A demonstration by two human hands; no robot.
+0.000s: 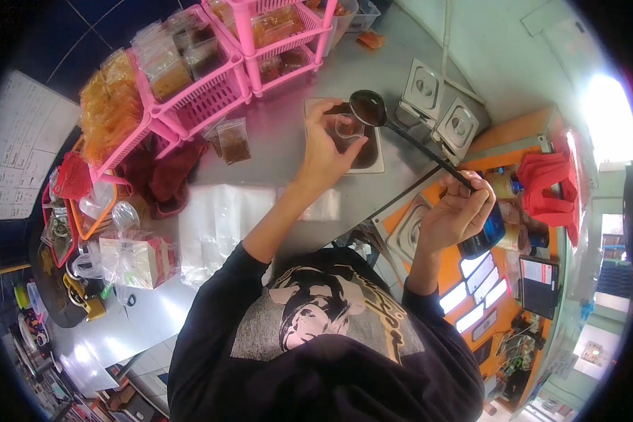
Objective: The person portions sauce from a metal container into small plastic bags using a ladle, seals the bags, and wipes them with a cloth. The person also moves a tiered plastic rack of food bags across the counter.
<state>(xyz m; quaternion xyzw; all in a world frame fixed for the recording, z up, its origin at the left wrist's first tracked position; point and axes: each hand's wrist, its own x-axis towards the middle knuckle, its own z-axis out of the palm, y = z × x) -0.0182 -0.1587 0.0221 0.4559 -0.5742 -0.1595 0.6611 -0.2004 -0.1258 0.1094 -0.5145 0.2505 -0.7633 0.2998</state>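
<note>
My left hand [328, 151] holds a small clear plastic cup [349, 126] between thumb and fingers, above a rectangular metal container [368, 160] set in the counter. Some reddish-brown content shows in the cup. With my right hand [459, 211] I grip the end of a long black handle of a ladle [368, 107]. The ladle's round bowl is beside the cup's upper right edge and looks dark brown inside; whether the two touch I cannot tell. Under the cup and my left hand, much of the container's inside is hidden.
Pink plastic baskets [197, 105] with bagged goods stand at the upper left, a small bag of brown contents [233, 141] near them. Clear plastic bags [225, 218] lie left of my forearm. Lidded steel containers [423, 86] sit at the right. Yellow-handled scissors or tool [84, 299] lies at lower left.
</note>
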